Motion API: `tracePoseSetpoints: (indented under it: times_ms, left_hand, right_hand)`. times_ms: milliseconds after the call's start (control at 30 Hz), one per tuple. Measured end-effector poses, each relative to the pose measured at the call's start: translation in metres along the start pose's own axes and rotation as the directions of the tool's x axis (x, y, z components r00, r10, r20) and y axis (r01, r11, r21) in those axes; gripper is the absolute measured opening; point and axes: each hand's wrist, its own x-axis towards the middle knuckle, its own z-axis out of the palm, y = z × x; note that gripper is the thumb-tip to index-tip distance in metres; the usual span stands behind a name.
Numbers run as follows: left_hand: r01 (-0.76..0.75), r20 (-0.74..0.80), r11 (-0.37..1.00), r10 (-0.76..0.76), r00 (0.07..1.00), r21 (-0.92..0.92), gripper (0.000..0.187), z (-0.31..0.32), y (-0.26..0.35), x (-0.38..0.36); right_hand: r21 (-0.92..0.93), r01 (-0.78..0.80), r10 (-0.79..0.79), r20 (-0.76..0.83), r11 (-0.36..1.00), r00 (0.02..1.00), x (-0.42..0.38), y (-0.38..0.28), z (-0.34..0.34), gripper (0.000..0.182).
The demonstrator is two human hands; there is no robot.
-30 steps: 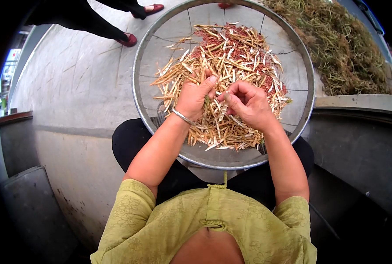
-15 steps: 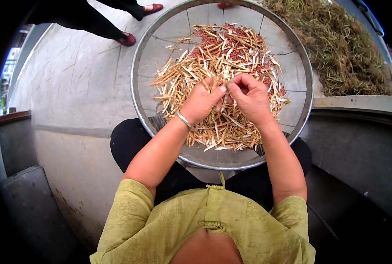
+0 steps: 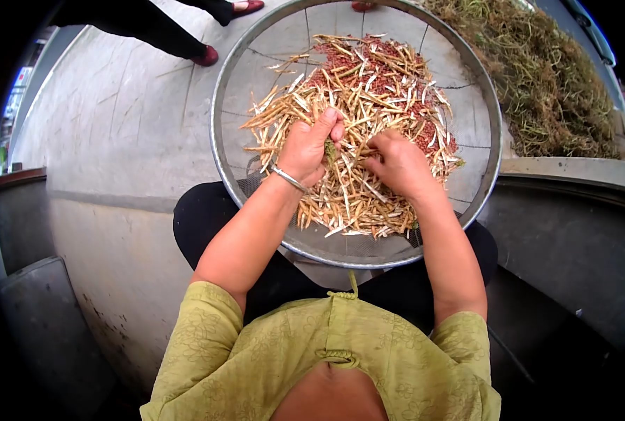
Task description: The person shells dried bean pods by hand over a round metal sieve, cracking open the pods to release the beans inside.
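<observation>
A round metal-rimmed mesh sieve (image 3: 218,133) rests over my lap, holding a heap of dry tan pods (image 3: 354,203) and small red beans (image 3: 379,59). Left of the heap's middle, my left hand (image 3: 309,147), with a silver bangle at the wrist, is closed, a greenish pod cluster showing at its fingers. My right hand (image 3: 397,165) is low over the pods to the right, fingers curled downward; its fingertips are among the pods and what they hold, if anything, is hidden. The two hands are apart.
A big pile of dried plants (image 3: 551,84) lies beyond the sieve at the upper right. A person's dark-trousered legs and red shoes (image 3: 206,56) are at the upper left on the concrete floor (image 3: 130,140). A dark flat panel (image 3: 53,330) stands at the lower left.
The hands, together over the pods before, have separated. My left hand has turned and moved slightly left; my right hand has gone lower, toward the pods.
</observation>
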Motion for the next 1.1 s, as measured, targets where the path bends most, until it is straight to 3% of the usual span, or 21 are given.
tracePoseSetpoints:
  times_ms: [67,133,200,233,267,300,333,400,467,533,567,733,800,967,1100]
  left_hand:
    - [0.037,-0.007,0.999,-0.038,0.999,-0.023,0.023,-0.002,0.001,0.000]
    - [0.074,-0.012,0.996,-0.075,0.997,-0.046,0.023,-0.004,0.003,0.001]
    - [0.086,0.025,0.993,-0.084,0.996,-0.080,0.022,-0.004,0.004,0.001]
    - [0.083,-0.075,0.996,-0.084,0.994,-0.025,0.022,0.001,0.005,0.000]
    - [0.081,-0.072,0.996,-0.083,0.994,-0.028,0.022,0.002,0.006,-0.002]
    - [0.076,-0.030,0.997,-0.077,0.997,-0.016,0.023,0.003,0.007,-0.002]
    - [0.070,0.013,0.998,-0.070,0.997,-0.002,0.023,0.004,0.007,-0.002]
    - [-0.059,0.018,0.995,0.058,0.998,0.086,0.026,0.007,0.002,-0.003]
    - [-0.068,0.029,0.988,0.064,0.998,0.137,0.023,0.009,0.000,-0.002]
    - [-0.082,0.025,0.977,0.079,0.997,0.196,0.021,0.009,-0.002,-0.003]
    - [-0.096,0.025,0.962,0.093,0.995,0.255,0.020,0.010,-0.003,-0.002]
    - [-0.042,0.005,0.942,0.043,0.999,0.332,0.019,0.012,-0.008,-0.005]
    - [-0.034,0.006,0.935,0.034,0.999,0.353,0.020,0.011,-0.012,-0.005]
    - [-0.025,-0.028,0.945,0.036,0.999,0.326,0.019,0.012,-0.013,-0.005]
    - [-0.033,0.011,0.974,0.031,0.999,0.222,0.018,0.012,-0.009,-0.006]
  right_hand:
    - [-0.039,-0.022,0.025,0.058,0.999,0.998,0.001,-0.006,0.001,0.017]
    - [0.058,-0.102,0.091,0.161,0.993,0.983,0.004,-0.011,-0.005,0.018]
    - [0.088,-0.117,0.109,0.093,0.989,0.990,0.007,-0.001,-0.008,0.019]
    - [0.228,-0.154,0.148,0.047,0.961,0.988,0.008,0.001,-0.013,0.018]
    - [0.363,-0.182,0.193,0.008,0.914,0.981,0.009,0.003,-0.019,0.017]
    - [0.434,-0.321,0.295,0.128,0.842,0.947,0.009,0.002,-0.028,0.016]
    - [0.430,-0.319,0.296,0.123,0.844,0.947,0.010,0.003,-0.029,0.016]
    - [0.650,-0.401,0.335,0.231,0.646,0.914,0.009,0.007,-0.029,0.017]
    - [0.697,-0.381,0.274,0.267,0.607,0.924,0.007,0.002,-0.033,0.017]
    - [0.846,-0.362,0.202,0.304,0.392,0.931,0.005,-0.003,-0.033,0.018]
    - [0.855,-0.374,0.180,0.330,0.359,0.927,0.005,-0.005,-0.035,0.019]
    - [0.857,-0.366,0.226,0.299,0.363,0.927,0.004,-0.017,-0.033,0.006]
    - [0.808,-0.283,0.227,0.189,0.517,0.955,0.003,-0.021,-0.028,0.008]
    - [0.775,-0.212,0.185,0.124,0.595,0.975,0.003,-0.027,-0.022,0.011]
    - [0.835,-0.255,0.168,0.197,0.488,0.966,0.003,-0.026,-0.024,0.011]
